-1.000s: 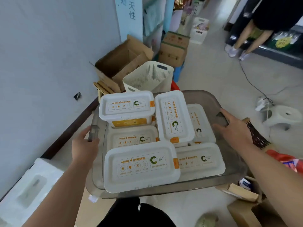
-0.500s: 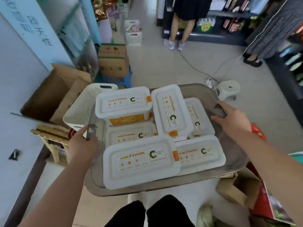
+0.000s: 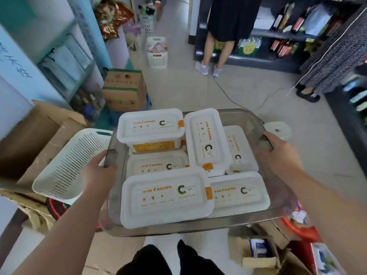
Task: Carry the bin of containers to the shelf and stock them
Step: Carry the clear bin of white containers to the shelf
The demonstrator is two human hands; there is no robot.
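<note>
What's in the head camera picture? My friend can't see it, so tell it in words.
A person holds a clear bin packed with white lidded containers, left hand and right hand gripping its ends. Around it are a cardboard box, a white basket and another person at a shelf.

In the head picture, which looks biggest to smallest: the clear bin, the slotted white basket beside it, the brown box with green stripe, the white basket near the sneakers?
1. clear bin
2. slotted white basket
3. brown box
4. white basket near the sneakers; farther off, so true size unsure.
</note>
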